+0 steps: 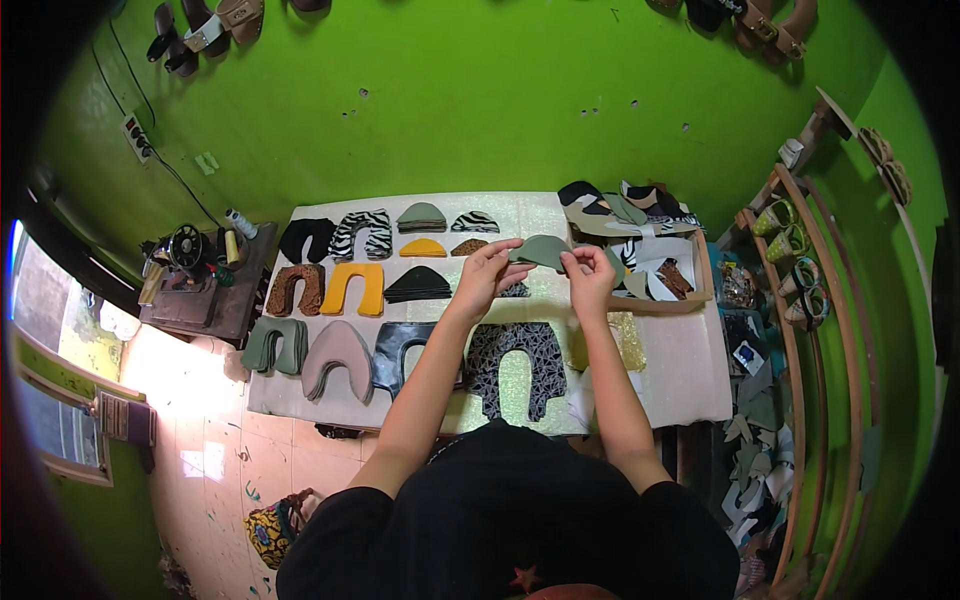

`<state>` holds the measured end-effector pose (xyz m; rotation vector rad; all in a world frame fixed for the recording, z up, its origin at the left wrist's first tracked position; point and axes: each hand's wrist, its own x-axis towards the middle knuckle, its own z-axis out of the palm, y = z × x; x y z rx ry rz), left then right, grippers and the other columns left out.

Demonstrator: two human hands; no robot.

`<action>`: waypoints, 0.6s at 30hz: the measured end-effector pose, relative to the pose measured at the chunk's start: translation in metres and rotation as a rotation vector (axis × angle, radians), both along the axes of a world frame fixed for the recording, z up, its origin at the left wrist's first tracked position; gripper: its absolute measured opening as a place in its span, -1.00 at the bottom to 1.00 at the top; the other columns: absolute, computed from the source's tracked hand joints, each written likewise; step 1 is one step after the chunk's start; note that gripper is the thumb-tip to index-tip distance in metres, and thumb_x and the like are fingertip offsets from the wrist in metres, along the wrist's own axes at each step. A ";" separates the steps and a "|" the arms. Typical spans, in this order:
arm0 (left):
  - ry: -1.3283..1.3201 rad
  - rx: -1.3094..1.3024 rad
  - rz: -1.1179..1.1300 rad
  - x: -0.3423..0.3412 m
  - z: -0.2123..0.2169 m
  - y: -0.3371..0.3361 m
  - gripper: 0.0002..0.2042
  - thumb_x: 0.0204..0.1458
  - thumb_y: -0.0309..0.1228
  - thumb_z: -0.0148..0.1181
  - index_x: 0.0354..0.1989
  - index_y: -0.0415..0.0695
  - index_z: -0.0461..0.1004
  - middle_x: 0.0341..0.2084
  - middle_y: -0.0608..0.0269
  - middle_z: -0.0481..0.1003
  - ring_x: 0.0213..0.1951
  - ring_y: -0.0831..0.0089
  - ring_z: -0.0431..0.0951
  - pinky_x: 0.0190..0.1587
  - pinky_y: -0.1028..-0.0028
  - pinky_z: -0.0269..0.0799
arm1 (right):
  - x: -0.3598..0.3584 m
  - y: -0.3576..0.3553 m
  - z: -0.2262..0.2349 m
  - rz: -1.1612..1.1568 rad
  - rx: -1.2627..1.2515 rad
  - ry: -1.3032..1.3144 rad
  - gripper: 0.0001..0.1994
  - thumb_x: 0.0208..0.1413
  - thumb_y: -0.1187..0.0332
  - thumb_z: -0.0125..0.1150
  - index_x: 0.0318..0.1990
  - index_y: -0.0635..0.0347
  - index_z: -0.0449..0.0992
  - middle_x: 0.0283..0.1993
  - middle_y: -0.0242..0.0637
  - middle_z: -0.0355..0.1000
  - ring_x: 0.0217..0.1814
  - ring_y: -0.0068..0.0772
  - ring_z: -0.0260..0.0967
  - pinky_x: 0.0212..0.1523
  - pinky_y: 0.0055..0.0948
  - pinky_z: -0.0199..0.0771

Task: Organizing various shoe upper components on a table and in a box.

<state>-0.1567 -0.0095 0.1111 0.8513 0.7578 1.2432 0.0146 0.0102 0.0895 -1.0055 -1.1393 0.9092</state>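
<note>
Above the far middle of the table, a sage-green half-moon piece of leather-like material (543, 251) is held up between my two hands. My left hand (487, 277) pinches its left end, and the fingers of my right hand (589, 274) close on its right end. Behind my left hand lie stacks of similar half-moons: green (422, 217), zebra-striped (475, 222), yellow (422, 247), brown speckled (468, 246) and black (418, 284). A dark patterned U-shaped stack (516, 345) sits below my forearms, and a small patterned stack (514, 290) is partly covered by my left hand.
More U-shaped pieces, zebra (360, 232), yellow (356, 287), pink (335, 352) and green (274, 345), lie at the table's left. An open box of scraps (690, 262) stands at the right. A sewing machine (188, 250) is beyond the left edge; a wooden rack (825, 370) is on the right.
</note>
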 end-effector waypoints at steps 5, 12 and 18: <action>0.004 0.017 0.040 -0.016 -0.003 -0.001 -0.73 0.13 -0.46 -0.24 -0.03 -0.31 0.22 -0.26 0.06 0.42 -0.25 0.38 0.50 -0.20 0.54 0.47 | -0.011 0.001 0.001 -0.135 0.100 -0.031 -0.90 -0.07 0.48 0.19 -0.42 0.29 0.39 -0.49 -0.45 0.33 -0.49 -0.75 0.20 -0.52 -0.77 0.18; 0.015 -0.025 0.042 -0.031 -0.004 0.000 -0.73 0.11 -0.52 -0.27 -0.04 -0.32 0.22 -0.26 0.05 0.41 -0.26 0.39 0.50 -0.19 0.54 0.47 | -0.031 -0.001 0.024 0.050 0.081 0.108 -0.90 -0.05 0.49 0.15 -0.37 0.28 0.39 -0.49 -0.50 0.31 -0.47 -0.77 0.17 -0.45 -0.77 0.17; -0.104 -0.054 -0.003 -0.035 0.001 0.001 -0.73 0.09 -0.50 -0.26 -0.08 -0.37 0.24 -0.25 0.01 0.39 -0.25 0.32 0.49 -0.17 0.47 0.46 | -0.037 0.005 0.011 0.016 0.066 -0.206 -0.89 -0.10 0.46 0.18 -0.41 0.27 0.42 -0.50 -0.44 0.37 -0.47 -0.71 0.22 -0.48 -0.71 0.20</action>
